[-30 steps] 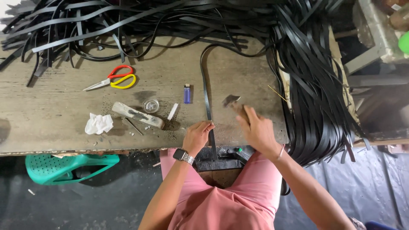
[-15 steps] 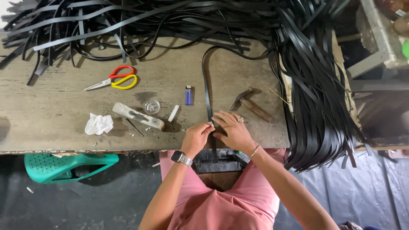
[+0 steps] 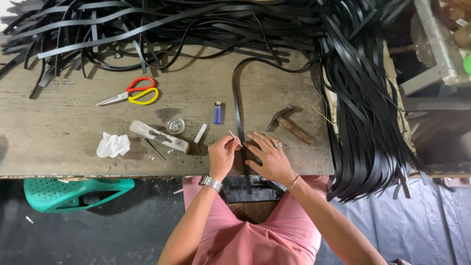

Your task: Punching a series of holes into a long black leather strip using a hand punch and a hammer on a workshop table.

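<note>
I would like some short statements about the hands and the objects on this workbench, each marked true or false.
1. The right hand presses flat on the black strip. True.
2. The left hand holds the scissors. False: it pinches a thin pin; the scissors lie apart on the table.
3. The lighter is blue. True.
4. The hammer lies left of the strip. False: it lies to its right.
5. The crumpled tissue lies under the right hand. False: it lies far to the left.

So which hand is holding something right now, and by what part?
The left hand pinches a thin pale pin by its lower end; the right hand lies flat on the black strap.
</note>
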